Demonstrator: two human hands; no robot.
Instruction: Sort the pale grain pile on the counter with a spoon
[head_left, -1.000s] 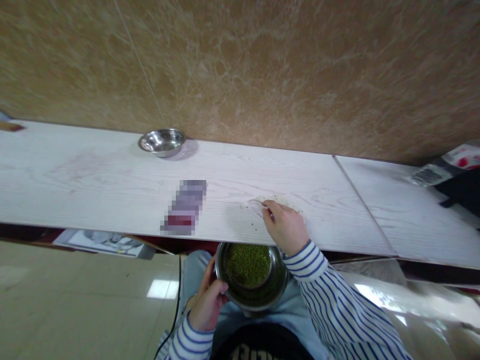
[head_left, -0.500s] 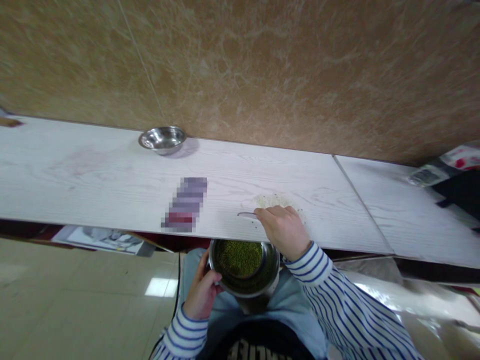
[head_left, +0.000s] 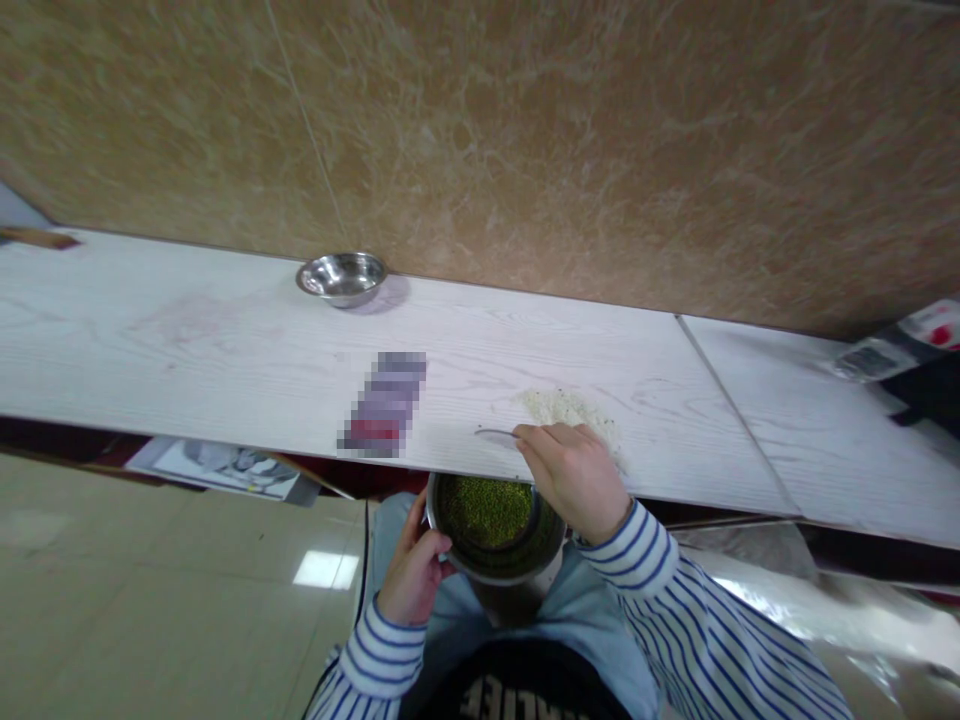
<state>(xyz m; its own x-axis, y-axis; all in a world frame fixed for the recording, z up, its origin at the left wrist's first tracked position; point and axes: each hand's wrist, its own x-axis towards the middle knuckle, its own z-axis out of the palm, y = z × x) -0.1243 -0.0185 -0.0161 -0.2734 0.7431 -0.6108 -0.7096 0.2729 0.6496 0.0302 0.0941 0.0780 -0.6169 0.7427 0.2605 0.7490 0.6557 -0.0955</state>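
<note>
Between my knees, below the table edge, stands a steel pot holding green mung beans. My left hand grips its left rim, thumb on the near side. Over the front edge of the table, my right hand is closed round a thin curved metal utensil; its tip points left, and the rest is hidden in the fist, so I cannot tell its exact kind. Just beyond the knuckles lies a spread of white grains that look like rice, with a few dark specks.
A steel bowl stands near the wall. A blurred-out flat rectangular thing lies left of the grains. Dark and clear packaging is at the far right, a brown wooden piece far left. A seam crosses the white table.
The view has shifted slightly, so the table things sit a little further right. My right hand has come a little nearer to me, showing more of the white grains. Both grips stay the same.
</note>
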